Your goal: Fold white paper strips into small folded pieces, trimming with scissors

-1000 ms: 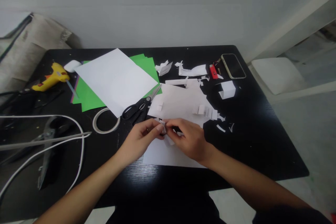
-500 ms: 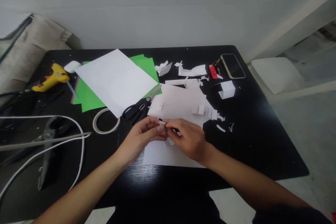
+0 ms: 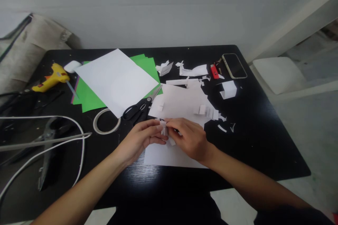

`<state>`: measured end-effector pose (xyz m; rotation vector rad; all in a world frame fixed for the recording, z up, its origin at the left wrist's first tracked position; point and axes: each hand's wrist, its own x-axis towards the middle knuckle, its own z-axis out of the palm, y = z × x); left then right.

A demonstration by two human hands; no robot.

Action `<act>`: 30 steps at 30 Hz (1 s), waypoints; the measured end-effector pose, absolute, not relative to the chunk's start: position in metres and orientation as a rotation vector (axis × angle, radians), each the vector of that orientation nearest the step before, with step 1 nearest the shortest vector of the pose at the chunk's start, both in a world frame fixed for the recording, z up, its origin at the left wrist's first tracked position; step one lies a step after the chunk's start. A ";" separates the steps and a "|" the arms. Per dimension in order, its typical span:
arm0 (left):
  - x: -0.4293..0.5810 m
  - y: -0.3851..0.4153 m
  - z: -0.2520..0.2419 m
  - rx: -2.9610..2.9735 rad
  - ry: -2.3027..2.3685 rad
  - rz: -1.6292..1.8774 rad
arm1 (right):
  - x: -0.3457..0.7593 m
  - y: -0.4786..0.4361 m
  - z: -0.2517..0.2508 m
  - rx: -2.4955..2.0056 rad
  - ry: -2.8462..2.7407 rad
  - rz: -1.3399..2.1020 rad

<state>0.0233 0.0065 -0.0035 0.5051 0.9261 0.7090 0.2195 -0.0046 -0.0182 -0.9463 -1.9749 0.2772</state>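
A small folded white paper piece [image 3: 164, 129] is pinched between my two hands, above white sheets on the black table. My left hand [image 3: 145, 134] grips its left side with thumb and fingers. From the right, my right hand [image 3: 188, 137] holds its upper edge with closed fingertips. Part of the piece is hidden behind the fingers. Beneath the hands lies a white paper sheet [image 3: 169, 156]. Just beyond them, a larger cut sheet [image 3: 179, 100] carries small folded paper bits [image 3: 202, 110]. Black-handled scissors [image 3: 141, 107] rest to the left, blades touching that sheet's edge.
A roll of tape [image 3: 96, 123], white paper [image 3: 117, 81] over green sheets [image 3: 91, 100] and a yellow glue gun [image 3: 56, 77] lie left. Pliers [image 3: 49, 147] and a white cable [image 3: 83, 154] are nearer. At right are a paper box [image 3: 228, 90], red lighter [image 3: 214, 72] and phone [image 3: 234, 66].
My left fingers have shifted and opened out slightly, so more of the folded paper piece shows. My right hand stays almost in place. Objects on the table have not moved.
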 end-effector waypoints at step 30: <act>0.021 0.008 -0.004 0.549 0.870 0.725 | 0.218 0.001 -0.016 -0.983 -1.806 0.626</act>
